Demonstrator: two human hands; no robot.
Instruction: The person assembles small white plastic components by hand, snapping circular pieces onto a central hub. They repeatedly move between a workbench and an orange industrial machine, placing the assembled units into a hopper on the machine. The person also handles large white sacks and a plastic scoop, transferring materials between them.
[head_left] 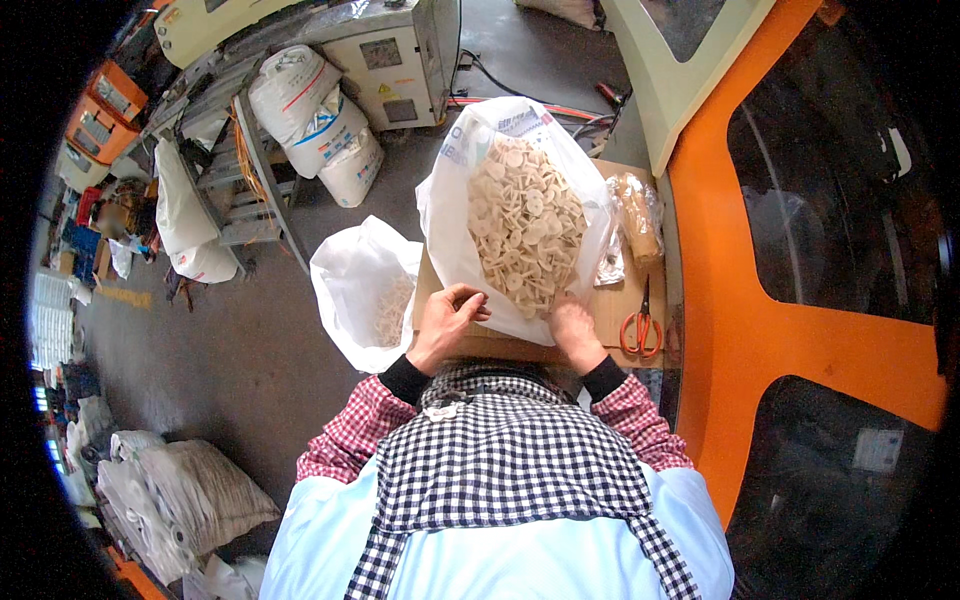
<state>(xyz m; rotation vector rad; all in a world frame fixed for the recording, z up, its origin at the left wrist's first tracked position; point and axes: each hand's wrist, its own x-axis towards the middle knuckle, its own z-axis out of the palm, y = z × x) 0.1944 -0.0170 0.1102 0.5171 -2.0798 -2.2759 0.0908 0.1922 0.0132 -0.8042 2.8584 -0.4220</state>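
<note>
A large white plastic bag (452, 190) lies wide open in front of me, full of small beige disc-shaped pieces with stems (530, 215). At the bag's near left edge is my left hand (450, 318), its fingers bent and drawn together; whatever they pinch is too small to name. My right hand (573, 328) is closed at the near right edge of the bag, its fingertips hidden. On the left, a smaller white bag (345, 290) holds some pale, thin pieces (393, 312).
Orange-handled scissors (641, 333) and a clear-wrapped brown roll (638, 222) lie on cardboard at the right. An orange machine frame (700, 300) stands close on that side. Stacked white sacks (300, 95) and a metal step ladder (250, 205) stand at the far left.
</note>
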